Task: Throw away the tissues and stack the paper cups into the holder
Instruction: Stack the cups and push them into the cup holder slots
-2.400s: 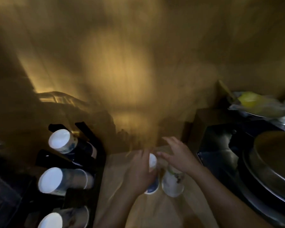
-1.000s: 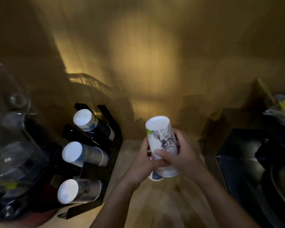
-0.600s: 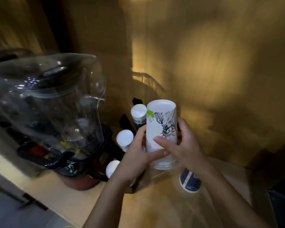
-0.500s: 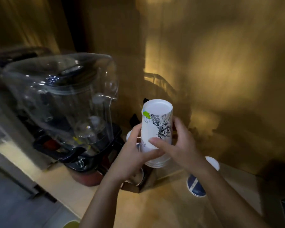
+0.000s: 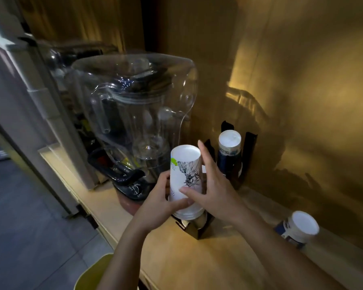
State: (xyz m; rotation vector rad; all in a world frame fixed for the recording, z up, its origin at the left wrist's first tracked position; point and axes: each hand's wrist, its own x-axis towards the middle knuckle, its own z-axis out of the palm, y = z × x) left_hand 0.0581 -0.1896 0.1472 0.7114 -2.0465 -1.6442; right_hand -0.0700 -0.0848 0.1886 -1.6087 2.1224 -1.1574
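The stack of paper cups [image 5: 186, 181], upside down with a drawing on its white wall, is sitting upright between both hands, just above the front slot of the black cup holder [image 5: 197, 229]. The left hand [image 5: 157, 204] is wrapping the stack's lower left side, fingers [image 5: 177, 205] curling under toward the rims and gripping it. The right hand [image 5: 216, 191] is lying against the stack's right side, thumb crossing the front, the other fingers [image 5: 204, 155] stretched straight up and loose rather than clasped. Both forearms are reaching in from the lower edge. Behind the right hand, 1 more stack [image 5: 229, 151] is standing in the holder's rear slot. A single blue-and-white cup [image 5: 298, 229] is lying apart on the wooden worktop [image 5: 197, 264] to the right. A clear blender [image 5: 134, 114] is standing just left of the holder.
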